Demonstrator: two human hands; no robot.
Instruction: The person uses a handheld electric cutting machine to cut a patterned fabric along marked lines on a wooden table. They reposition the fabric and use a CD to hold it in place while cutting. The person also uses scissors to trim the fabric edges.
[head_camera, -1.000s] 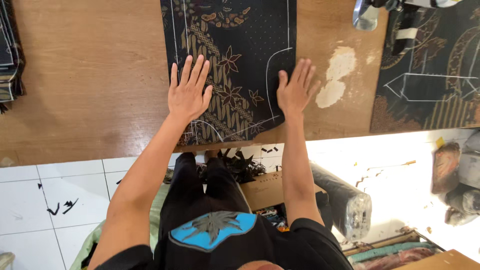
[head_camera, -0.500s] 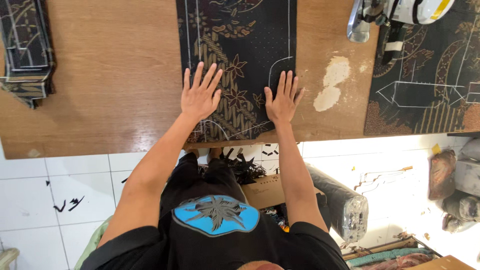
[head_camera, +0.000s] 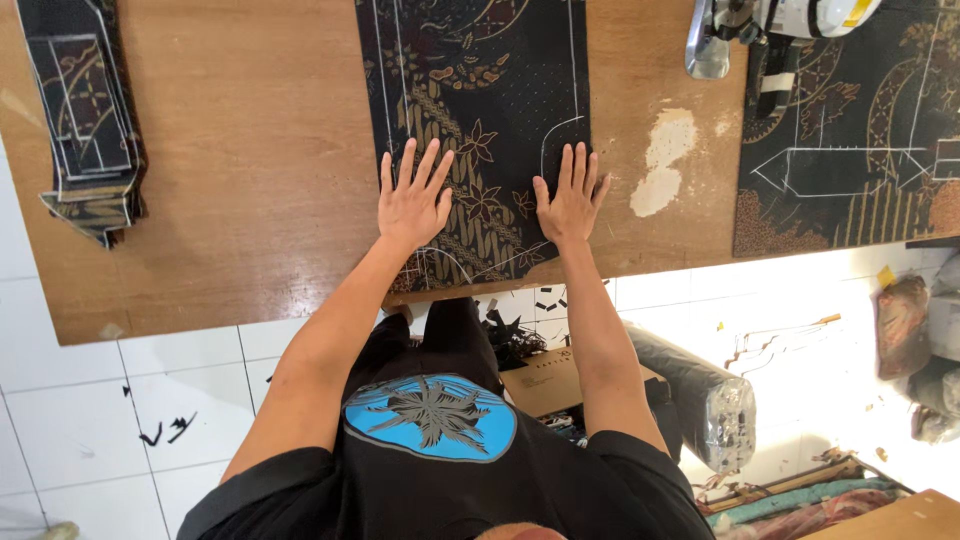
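Hands (head_camera: 412, 205) closer together, flat on fabric (head_camera: 480, 110)

Right hand (head_camera: 570, 205) slid inward toward left hand (head_camera: 412, 205), both now closer on patterned fabric (head_camera: 480, 110)

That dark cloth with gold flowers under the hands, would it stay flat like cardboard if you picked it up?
Probably not. The dark patterned cloth lies thin and flat against the wooden table, so it would likely droop. Both the left hand and right hand press on it, which hints it slides or wrinkles easily.
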